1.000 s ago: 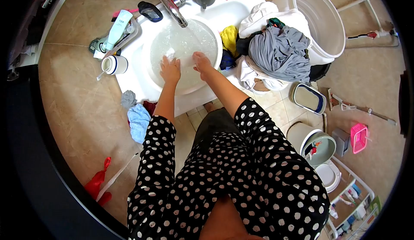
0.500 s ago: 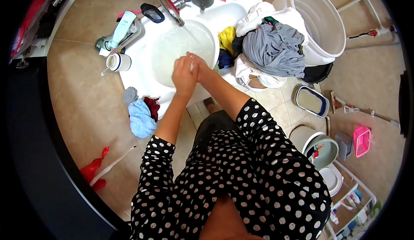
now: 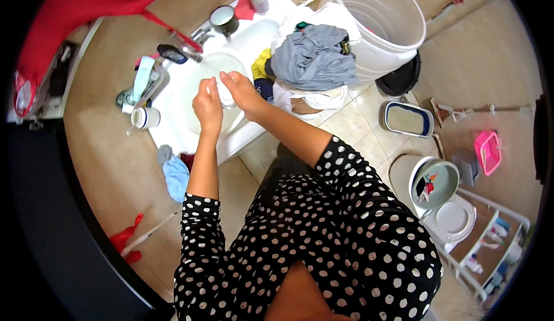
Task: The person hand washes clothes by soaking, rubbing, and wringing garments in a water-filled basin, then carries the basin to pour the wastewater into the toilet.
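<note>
- While we're looking at the middle of the frame, our left hand (image 3: 208, 106) and right hand (image 3: 243, 94) are parting a bit, and a small white cloth (image 3: 227, 94) is now coming into view between them.
- Our left fingers are closing on one side of it, and our right fingers are curling around the other, so we're guessing it's getting a bit of room to spread.
- We're holding it over the round basin (image 3: 187, 85), just left of center; our hands are hiding part of the cloth, so we aren't seeing its whole shape.
- The faucet (image 3: 188, 51) is sticking out near the basin's upper edge, with a dark mug (image 3: 231, 26) sitting close by.
- Just right of the basin, a yellow cloth (image 3: 261, 64) is lying beside a gray garment (image 3: 317, 58).
- Below the basin, toward the left, a light blue cloth (image 3: 176, 178) is hanging out, lol.
</note>
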Demonstrator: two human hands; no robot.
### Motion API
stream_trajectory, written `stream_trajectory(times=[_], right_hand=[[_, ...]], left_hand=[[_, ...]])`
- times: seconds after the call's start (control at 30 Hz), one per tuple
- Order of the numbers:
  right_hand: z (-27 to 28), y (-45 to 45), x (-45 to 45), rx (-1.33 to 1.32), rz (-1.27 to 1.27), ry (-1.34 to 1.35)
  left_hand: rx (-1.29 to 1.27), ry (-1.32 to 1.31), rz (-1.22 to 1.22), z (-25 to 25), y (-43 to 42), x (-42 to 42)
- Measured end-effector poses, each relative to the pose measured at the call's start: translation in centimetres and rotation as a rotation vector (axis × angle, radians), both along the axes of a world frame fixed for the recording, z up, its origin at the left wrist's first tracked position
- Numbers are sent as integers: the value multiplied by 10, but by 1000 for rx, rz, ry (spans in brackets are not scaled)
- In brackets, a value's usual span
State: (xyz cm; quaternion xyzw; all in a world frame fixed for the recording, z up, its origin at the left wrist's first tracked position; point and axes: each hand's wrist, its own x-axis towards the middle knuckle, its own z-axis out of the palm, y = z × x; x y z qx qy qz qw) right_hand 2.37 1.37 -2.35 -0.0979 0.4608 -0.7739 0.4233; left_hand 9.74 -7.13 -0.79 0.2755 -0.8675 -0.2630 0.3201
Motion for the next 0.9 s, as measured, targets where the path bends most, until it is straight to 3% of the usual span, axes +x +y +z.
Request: stream_trajectory(times=[0.1, 0.17, 0.23, 0.3, 0.37, 0.43, 0.5, 0.6, 0.7, 0.73, 0.9], right_hand=[[37, 40, -28, -19, -248, 362], [64, 79, -55, 168, -380, 727], [69, 103, -77, 230, -701, 1018], [93, 134, -81, 477, -703, 885], [71, 150, -96, 790, -804, 1109], [53, 170, -103, 1178, -586, 1220], [23, 176, -108, 1173, -528, 1223], [22, 194, -89, 1005, -687, 1200], [23, 219, -75, 946, -813, 1180], [22, 230, -72, 950, -814, 1136], [9, 299, -61, 1005, -812, 944]], left_hand=[[209, 114, -127, 37, 9, -32], [269, 203, -238, 49, 19, -61], [333, 225, -344, 53, 35, -91], [291, 162, -422, 54, 52, -118], [-81, -233, -327, 53, 68, -142], [-149, -246, -614, 21, 63, -163], [-62, -263, -736, 8, 71, -173], [-181, -420, -741, 16, 86, -173], [-342, -326, -793, 5, 76, -183], [-246, -369, -770, 6, 75, -187], [-248, -320, -786, 5, 84, -208]])
